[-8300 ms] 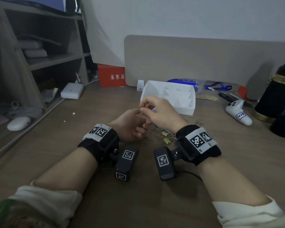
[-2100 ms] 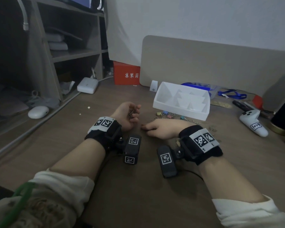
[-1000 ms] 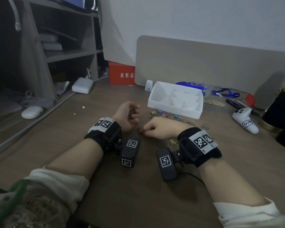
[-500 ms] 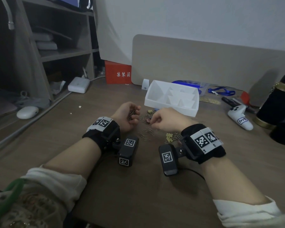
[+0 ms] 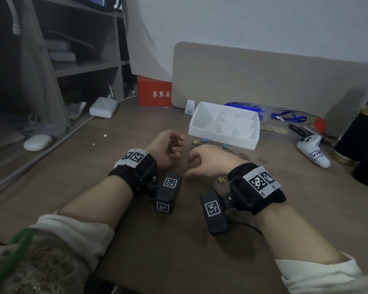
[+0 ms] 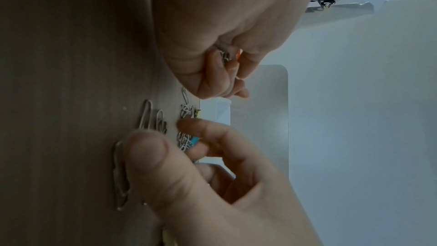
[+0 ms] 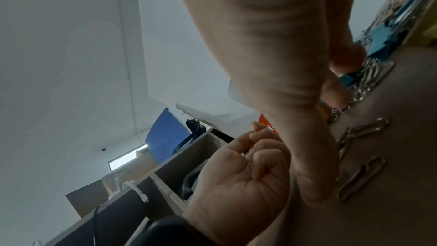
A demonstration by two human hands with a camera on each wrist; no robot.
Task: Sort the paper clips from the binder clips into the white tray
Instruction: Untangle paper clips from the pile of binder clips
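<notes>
My left hand (image 5: 168,147) rests on the desk on its side, fingers curled round a bunch of silver paper clips (image 5: 173,145) (image 6: 224,57). My right hand (image 5: 187,168) is down on the desk beside it. Its thumb (image 6: 146,152) and index finger (image 6: 189,124) are spread apart, touching the wood among loose paper clips (image 6: 146,115) (image 7: 361,175), and hold nothing. More paper clips and coloured binder clips (image 5: 204,140) (image 7: 383,40) lie in front of the white divided tray (image 5: 221,141). Yellow binder clips (image 5: 221,179) lie by my right wrist.
A red box (image 5: 154,94) and a beige panel (image 5: 263,81) stand behind the tray. To the right are a white controller (image 5: 312,151) and a black flask (image 5: 361,134). On the left are a white mouse (image 5: 37,142), an adapter (image 5: 103,107) and a shelf unit (image 5: 72,60).
Half a second ago my right hand was lifted in a fist close to the left hand. It has come back down onto the desk with thumb and finger spread. The left hand has stayed put.
</notes>
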